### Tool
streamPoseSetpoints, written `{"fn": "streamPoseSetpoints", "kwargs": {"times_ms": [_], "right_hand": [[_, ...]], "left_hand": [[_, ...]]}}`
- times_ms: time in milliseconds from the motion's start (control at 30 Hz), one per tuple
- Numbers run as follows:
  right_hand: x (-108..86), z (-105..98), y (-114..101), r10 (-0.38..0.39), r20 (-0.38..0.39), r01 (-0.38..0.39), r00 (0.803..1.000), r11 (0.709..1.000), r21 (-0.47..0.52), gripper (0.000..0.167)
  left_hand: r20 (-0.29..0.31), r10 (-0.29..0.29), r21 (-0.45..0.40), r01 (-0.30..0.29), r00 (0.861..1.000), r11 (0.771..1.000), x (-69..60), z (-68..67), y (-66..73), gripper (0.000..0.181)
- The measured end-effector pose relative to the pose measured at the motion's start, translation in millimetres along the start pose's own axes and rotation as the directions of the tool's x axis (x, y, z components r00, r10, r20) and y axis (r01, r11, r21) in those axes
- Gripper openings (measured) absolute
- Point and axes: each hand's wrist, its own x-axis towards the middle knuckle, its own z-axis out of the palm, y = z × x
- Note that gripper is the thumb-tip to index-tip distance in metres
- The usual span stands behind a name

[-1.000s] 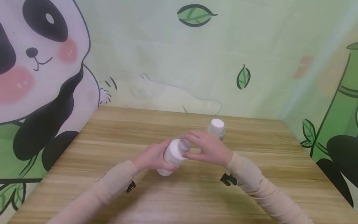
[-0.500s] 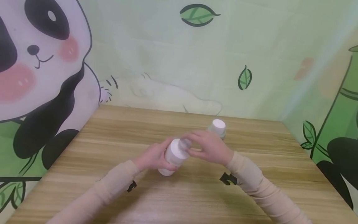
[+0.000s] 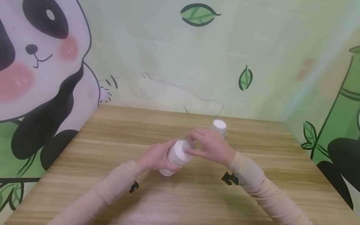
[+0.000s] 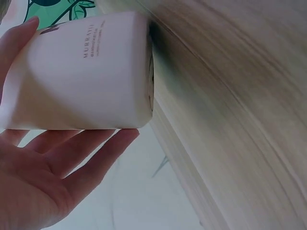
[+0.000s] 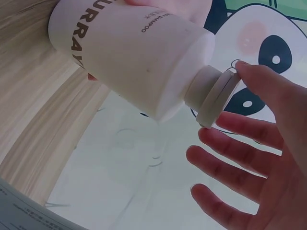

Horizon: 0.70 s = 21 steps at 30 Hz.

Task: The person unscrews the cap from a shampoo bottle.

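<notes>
Bottle [image 3: 177, 157] tilts over the table [image 3: 126, 134], the left hand [image 3: 155, 157] curled round its body, apparently to steady it and angle the cap [image 5: 218, 98] toward the right hand [image 3: 212, 145], whose thumb and fingertips pinch it (another bottle [image 3: 219, 125] stands beyond).

Rear bottle [image 3: 219, 126] toward tabletop's [image 3: 180, 200] far edge part-hidden by right hand [image 3: 212, 145], held bottle's [image 4: 86, 76] fine print [image 4: 98, 42] illegible, near edge cropped

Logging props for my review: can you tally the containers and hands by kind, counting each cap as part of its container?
Shampoo bottle: 1
White-topped container, partly hidden: 1
Hands (left hand, right hand): 2
Total: 4
</notes>
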Motion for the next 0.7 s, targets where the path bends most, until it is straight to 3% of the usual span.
{"fn": "streamPoseSetpoints", "kwargs": {"times_ms": [133,333,567,700], "right_hand": [[0.3,-0.8,1.4,-0.076,0.002,0.076,0.997,0.997,-0.001,0.028],[0.9,-3.9,2.6,-0.173,0.038,0.172,0.984,0.985,0.024,0.042],[0.1,-2.1,3.4,-0.012,0.036,0.01,0.999,0.998,0.064,0.038],[-0.4,-0.7,3.4,0.026,0.022,-0.027,0.999,0.997,0.066,0.031]], "left_hand": [[-0.005,-0.023,0.01,0.023,1.0,1.0,-0.8,-1.0,1.5,0.09],[-0.006,-0.045,0.014,0.045,0.999,0.999,-0.8,-2.5,1.7,0.09],[-0.011,-0.044,0.01,0.044,0.999,0.999,-1.0,-2.1,1.3,0.089],[-0.011,-0.043,0.014,0.043,0.999,0.999,-1.1,-1.5,1.3,0.089]]}}
